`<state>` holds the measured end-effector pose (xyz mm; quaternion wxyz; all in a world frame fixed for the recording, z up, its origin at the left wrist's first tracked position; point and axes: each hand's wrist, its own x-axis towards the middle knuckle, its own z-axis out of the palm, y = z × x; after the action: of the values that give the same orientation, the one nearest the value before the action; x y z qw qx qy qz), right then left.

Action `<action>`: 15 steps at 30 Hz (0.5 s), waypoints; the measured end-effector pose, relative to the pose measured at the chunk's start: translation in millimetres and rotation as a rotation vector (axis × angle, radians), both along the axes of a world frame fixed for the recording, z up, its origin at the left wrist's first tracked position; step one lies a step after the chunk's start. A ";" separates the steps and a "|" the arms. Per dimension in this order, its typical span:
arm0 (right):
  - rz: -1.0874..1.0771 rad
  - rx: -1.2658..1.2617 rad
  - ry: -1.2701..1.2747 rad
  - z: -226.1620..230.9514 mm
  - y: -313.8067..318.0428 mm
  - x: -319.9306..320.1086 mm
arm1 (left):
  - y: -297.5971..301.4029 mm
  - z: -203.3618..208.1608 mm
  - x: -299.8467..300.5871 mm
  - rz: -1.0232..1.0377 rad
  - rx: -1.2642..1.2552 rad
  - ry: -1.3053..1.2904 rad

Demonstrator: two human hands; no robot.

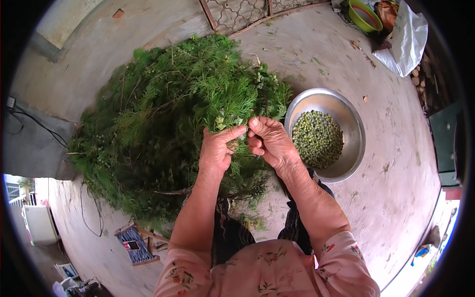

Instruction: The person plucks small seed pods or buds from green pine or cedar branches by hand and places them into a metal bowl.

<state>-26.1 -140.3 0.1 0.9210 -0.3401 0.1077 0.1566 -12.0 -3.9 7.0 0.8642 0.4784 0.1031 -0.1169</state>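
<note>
A leafy evergreen sprig (228, 101) with small pale green cones (220, 122) near its base stands up from my left hand (215, 148), whose fingers are closed around it. My right hand (275, 143) meets it at the sprig's right side, thumb and fingertips pinched together. What lies between those fingertips is too small to make out. Behind and left of both hands spreads a large heap of cut evergreen branches (143, 123). Just right of my right hand sits a wide metal basin (357, 128), partly filled with small round green cones (317, 138).
Beside the heap at the lower left is a low woven stool (132, 245) with a dark phone-like object on it. A black cable (101, 220) loops over the concrete floor. At the far right lie a green basin (363, 17) and a white sack (408, 42). Metal latticework (240, 15) stands at the back.
</note>
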 end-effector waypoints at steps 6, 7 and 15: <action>0.045 0.089 0.008 -3.5 1.8 1.6 | 5.0 4.5 2.2 -0.056 -0.102 0.107; 0.048 0.090 0.010 -3.6 2.9 1.5 | 5.3 6.1 1.9 -0.055 -0.109 0.146; 0.056 0.109 0.044 -2.0 6.0 1.0 | 9.8 6.0 2.4 -0.068 -0.110 0.169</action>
<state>-25.2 -134.2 -1.9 0.9308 -0.2890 0.1095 0.1954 -9.6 5.8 12.9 0.8729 0.4219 0.1530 -0.1915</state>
